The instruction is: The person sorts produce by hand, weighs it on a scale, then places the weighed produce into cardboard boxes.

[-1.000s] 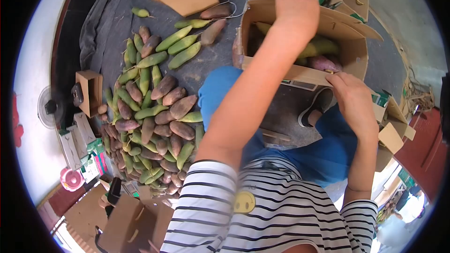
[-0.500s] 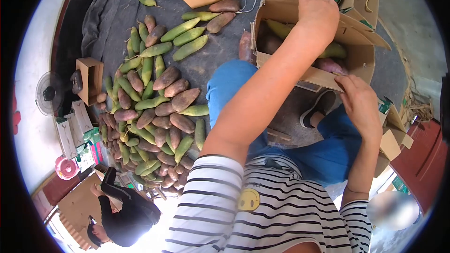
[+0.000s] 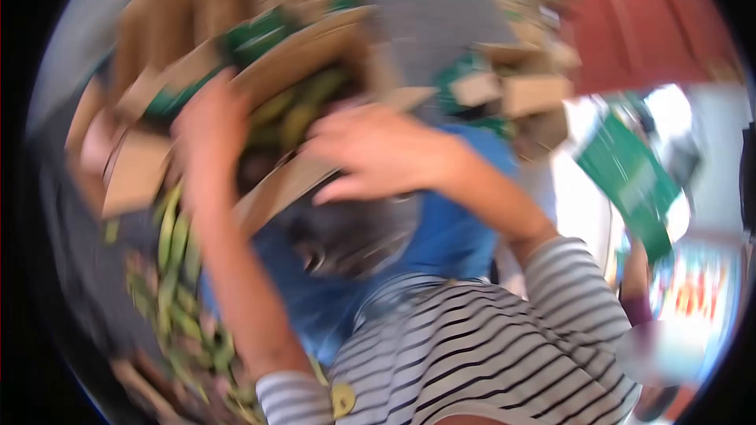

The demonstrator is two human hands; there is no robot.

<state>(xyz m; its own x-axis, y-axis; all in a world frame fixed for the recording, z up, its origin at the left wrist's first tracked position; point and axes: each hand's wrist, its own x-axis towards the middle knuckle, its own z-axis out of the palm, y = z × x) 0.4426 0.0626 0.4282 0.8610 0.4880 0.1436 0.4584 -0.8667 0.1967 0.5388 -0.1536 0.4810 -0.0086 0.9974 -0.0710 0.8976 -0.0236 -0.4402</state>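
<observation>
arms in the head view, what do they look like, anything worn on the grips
Both arms are bare below the short sleeves of a shirt striped white and dark: left sleeve, right sleeve. Left grip and right grip show no gloves; the blur hides any ring or watch.

Box (image 3: 315, 47) upper centre-left w/ veg (image 3: 295, 110) in it; left hand (image 3: 211, 122) at its left side, right hand (image 3: 378, 149) on near flap, to the right; loose pile (image 3: 177, 299) on floor, lower left; more boxes (image 3: 520, 90) upper right.

Blurred produce pile (image 3: 177, 319), green carton (image 3: 628, 179), red door (image 3: 646, 24)
</observation>
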